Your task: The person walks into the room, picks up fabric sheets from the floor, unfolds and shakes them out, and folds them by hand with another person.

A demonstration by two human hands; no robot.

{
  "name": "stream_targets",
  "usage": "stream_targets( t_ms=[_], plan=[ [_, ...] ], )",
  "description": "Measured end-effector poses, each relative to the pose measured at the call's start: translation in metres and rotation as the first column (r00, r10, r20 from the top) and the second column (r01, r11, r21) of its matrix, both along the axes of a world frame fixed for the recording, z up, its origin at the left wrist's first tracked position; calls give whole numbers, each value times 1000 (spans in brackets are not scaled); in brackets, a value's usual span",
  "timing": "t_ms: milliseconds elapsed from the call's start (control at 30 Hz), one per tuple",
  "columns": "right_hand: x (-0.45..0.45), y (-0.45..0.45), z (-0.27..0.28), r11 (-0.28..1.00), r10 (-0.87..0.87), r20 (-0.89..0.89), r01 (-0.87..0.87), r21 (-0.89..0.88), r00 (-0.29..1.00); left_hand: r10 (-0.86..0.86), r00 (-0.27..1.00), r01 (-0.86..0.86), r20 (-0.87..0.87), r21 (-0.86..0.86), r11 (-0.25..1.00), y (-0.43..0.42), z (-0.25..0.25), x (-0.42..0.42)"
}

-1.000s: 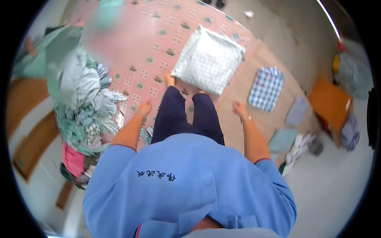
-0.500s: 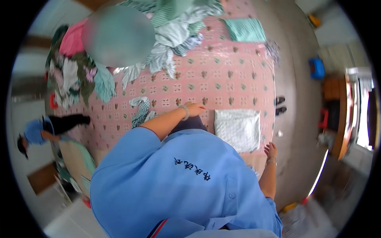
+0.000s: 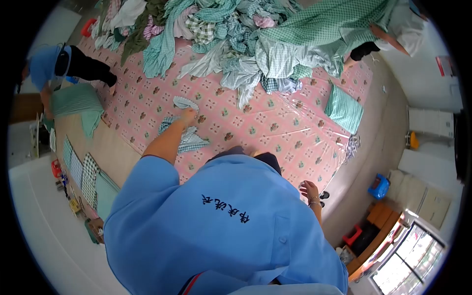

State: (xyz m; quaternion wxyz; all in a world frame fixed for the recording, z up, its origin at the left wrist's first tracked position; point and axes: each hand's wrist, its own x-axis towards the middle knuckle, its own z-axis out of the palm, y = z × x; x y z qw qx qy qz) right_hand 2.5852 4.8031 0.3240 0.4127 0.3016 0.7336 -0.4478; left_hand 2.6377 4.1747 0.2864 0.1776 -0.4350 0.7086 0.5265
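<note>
My left hand (image 3: pixel 187 117) is stretched forward over a small crumpled checked cloth (image 3: pixel 192 140). It covers part of the cloth, and its fingers are blurred, so I cannot tell whether they grip it. A pale striped end of cloth (image 3: pixel 185 103) shows just beyond the hand. Low at my right side, my right hand (image 3: pixel 309 189) hangs with its fingers loosely bent and apart, nothing visible in them. Under both lies a pink floral sheet (image 3: pixel 246 123) spread across the floor.
A large heap of laundry (image 3: pixel 236 29) spreads along the far side. A green folded cloth (image 3: pixel 344 108) lies at the right. One person (image 3: pixel 83 66) bends at the left beside a board with folded cloths (image 3: pixel 91 177); another person (image 3: pixel 400 34) handles green checked fabric (image 3: pixel 329 24).
My view has turned and shifted left. My left hand has moved out to the checked cloth. The white folded bundle beside me is no longer in view. My right hand stays low at my side.
</note>
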Motion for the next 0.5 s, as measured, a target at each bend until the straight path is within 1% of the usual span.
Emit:
stream_targets(
  t_ms=[67,100,167,233,267,300,333,367,400,433,467,500],
  plan=[
    [-46,3,-4,1000,-2,2,2,22,1000,85,990,-86,110,9,996,-1,0,4],
    [-71,5,-9,1000,12,-4,-12,19,1000,99,990,-101,103,6,995,5,-2,3],
    [-115,12,-20,999,-32,-5,32,-9,999,156,960,-198,232,169,966,29,-13,5],
    [-170,5,-22,1000,-7,-33,6,-29,999,-70,974,4,217,293,956,45,-54,9],
    [-195,3,-31,999,45,-29,-45,-14,999,-533,839,518,-104,-145,843,54,-64,7],
    [-211,0,-29,996,91,-15,-91,6,996,-909,395,674,-136,-630,387,68,-51,2],
    [-236,-5,-30,990,136,-9,-136,-31,991,-908,398,673,-134,-630,388,84,-42,-11],
    [-269,-15,-33,980,199,8,-199,-11,980,-630,765,603,-135,-191,774,110,2,-52],
    [-297,-24,-36,965,262,28,-262,12,965,-269,960,244,72,252,936,125,29,-81],
    [-346,17,-122,909,361,196,-297,-293,912,-417,907,421,-57,95,902,123,0,-87],
    [-378,15,-133,890,319,255,-197,-411,913,-322,941,333,-102,113,936,128,9,-103],
    [-390,-36,-79,889,456,54,-457,19,888,-222,964,241,-147,126,962,130,22,-121]
  ],
)
